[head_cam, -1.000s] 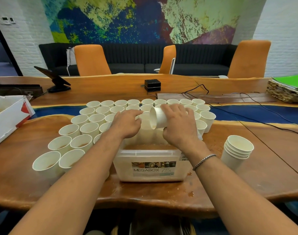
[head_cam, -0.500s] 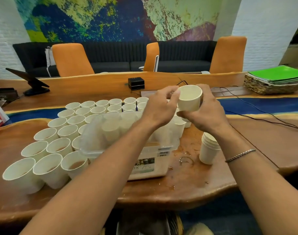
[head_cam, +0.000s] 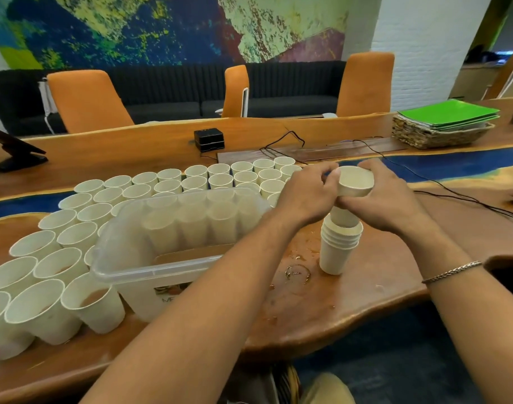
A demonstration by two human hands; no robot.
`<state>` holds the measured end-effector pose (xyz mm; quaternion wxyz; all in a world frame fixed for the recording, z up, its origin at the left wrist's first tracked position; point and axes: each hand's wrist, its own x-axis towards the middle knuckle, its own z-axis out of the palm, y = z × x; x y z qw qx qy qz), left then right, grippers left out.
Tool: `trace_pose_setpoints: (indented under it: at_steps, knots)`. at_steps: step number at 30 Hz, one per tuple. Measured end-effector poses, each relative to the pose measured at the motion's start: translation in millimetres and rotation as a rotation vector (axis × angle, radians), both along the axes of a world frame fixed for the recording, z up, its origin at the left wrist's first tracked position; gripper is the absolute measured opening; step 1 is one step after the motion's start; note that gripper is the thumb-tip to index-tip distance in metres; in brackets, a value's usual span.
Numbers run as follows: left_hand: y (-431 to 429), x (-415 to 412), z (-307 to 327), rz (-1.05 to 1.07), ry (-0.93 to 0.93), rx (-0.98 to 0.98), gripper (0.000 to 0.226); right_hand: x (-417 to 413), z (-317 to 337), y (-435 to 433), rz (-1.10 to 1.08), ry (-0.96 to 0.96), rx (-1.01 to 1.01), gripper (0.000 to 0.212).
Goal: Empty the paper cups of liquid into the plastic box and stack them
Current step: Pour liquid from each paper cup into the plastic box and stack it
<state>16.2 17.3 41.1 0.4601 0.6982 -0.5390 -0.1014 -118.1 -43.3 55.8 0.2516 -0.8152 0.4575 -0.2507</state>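
Tabletop (head_cam: 322,310), cup (head_cam: 355,182) atop stack (head_cam: 338,249), between hands (head_cam: 307,196) (head_cam: 386,205)

Both forearms are bare. 1 thin silver chain bracelet (head_cam: 452,272) of braided links circles the wrist behind the right hand (head_cam: 389,205). Tan trouser fabric (head_cam: 328,387) covers 1 knee at the bottom edge.

The cup (head_cam: 355,180), tipped over the plastic box (head_cam: 150,271) a second earlier, is now upright and clear of the box, to its right. My left hand (head_cam: 307,196) has joined my right hand (head_cam: 386,205) at the rim. I have lowered the cup from mid-air, and its base now enters the top of the stack (head_cam: 336,252), apparently not fully seated.
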Motion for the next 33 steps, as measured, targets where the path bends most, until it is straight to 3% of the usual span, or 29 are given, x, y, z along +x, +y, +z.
trace_pose_setpoints:
  at_steps: [4, 7, 10, 15, 20, 24, 27, 33]
  knots:
    - [-1.1, 6.1, -5.7, 0.022, -0.121, 0.154, 0.041, 0.7, -12.2, -3.5, 0.030, 0.119, 0.101, 0.098]
    - [-3.1, 23.7, -1.4, 0.085, -0.167, 0.159, 0.040, 7.6, -10.6, -6.5, 0.075, 0.114, 0.110, 0.104]
    - [-10.3, 52.6, 4.1, 0.207, -0.249, 0.205, 0.032, 28.7, -5.1, -12.0, 0.138, 0.104, 0.088, 0.091]
    - [-30.4, 102.3, -3.6, 0.380, -0.377, 0.457, 0.016, 90.9, -11.2, -39.5, 0.134, 0.270, -0.020, 0.033]
    - [-52.6, 125.8, -14.7, 0.395, -0.422, 0.574, 0.019, 137.8, -32.9, -61.0, 0.082, 0.487, -0.090, 0.009]
    - [-63.3, 129.7, -19.9, 0.378, -0.460, 0.595, 0.018, 153.3, -49.1, -76.1, 0.091, 0.459, 0.092, 0.006]
    - [-66.4, 131.0, -24.5, 0.372, -0.454, 0.604, 0.021, 159.0, -56.1, -80.6, 0.115, 0.447, 0.160, 0.015]
    - [-64.6, 130.3, -27.6, 0.361, -0.428, 0.551, 0.027, 160.7, -53.2, -80.2, 0.082, 0.424, 0.287, 0.014]
